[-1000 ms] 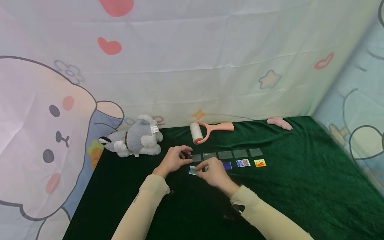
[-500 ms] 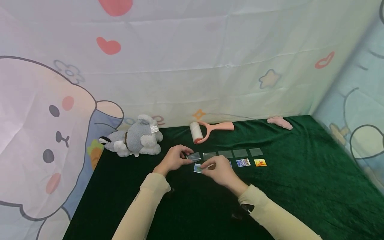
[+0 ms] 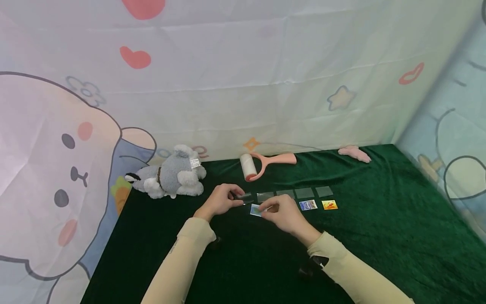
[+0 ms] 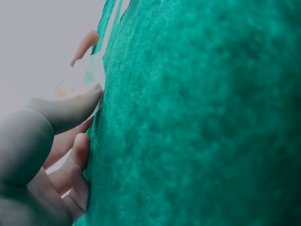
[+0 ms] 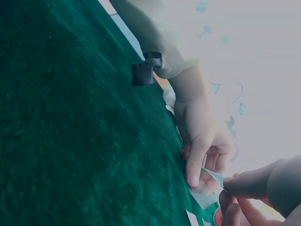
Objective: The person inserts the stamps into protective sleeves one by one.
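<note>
In the head view my left hand (image 3: 219, 202) pinches a small clear plastic sleeve (image 3: 247, 197) between thumb and fingers at the left end of a row. The left wrist view shows that sleeve (image 4: 91, 73) lifted at the thumb tip. My right hand (image 3: 285, 214) pinches a small picture card (image 3: 256, 210) with a pale border, just in front of the sleeve. In the right wrist view the card's corner (image 5: 215, 176) points toward the sleeve's edge, close to it; whether it is inside I cannot tell. The right hand hides part of the table behind it.
More clear sleeves (image 3: 304, 193) continue the row rightward. A blue-purple card (image 3: 308, 205) and a yellow-orange card (image 3: 329, 204) lie before them. Behind are a lint roller (image 3: 249, 168), a grey plush toy (image 3: 172, 174) and a pink fuzzy object (image 3: 354, 153) on green cloth (image 3: 243, 261).
The right hand has lifted the card and brought it right and slightly back, toward the sleeve row. The left hand stays in place, its sleeve now tilted up.
</note>
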Demonstrator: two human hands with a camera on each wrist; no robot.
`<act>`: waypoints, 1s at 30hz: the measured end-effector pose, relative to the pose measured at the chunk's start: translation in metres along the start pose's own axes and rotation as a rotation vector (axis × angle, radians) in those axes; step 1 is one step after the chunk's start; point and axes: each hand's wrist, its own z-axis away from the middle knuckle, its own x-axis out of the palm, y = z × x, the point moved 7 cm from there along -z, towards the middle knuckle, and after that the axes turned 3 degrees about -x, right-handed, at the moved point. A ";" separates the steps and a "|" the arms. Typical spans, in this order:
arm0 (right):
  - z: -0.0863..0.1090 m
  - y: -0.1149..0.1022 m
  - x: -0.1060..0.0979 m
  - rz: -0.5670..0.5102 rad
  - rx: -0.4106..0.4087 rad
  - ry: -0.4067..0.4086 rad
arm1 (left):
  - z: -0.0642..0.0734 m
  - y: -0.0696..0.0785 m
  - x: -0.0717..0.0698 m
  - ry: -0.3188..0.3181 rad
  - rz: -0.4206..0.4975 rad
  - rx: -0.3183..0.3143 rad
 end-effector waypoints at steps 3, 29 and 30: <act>0.001 0.001 -0.003 0.006 -0.022 -0.011 | 0.002 0.000 0.000 -0.004 0.011 -0.005; -0.006 0.018 -0.030 -0.041 0.001 -0.017 | 0.010 0.011 -0.005 -0.008 0.132 0.053; -0.006 0.019 -0.030 -0.040 0.005 -0.018 | 0.010 0.012 -0.005 -0.009 0.139 0.052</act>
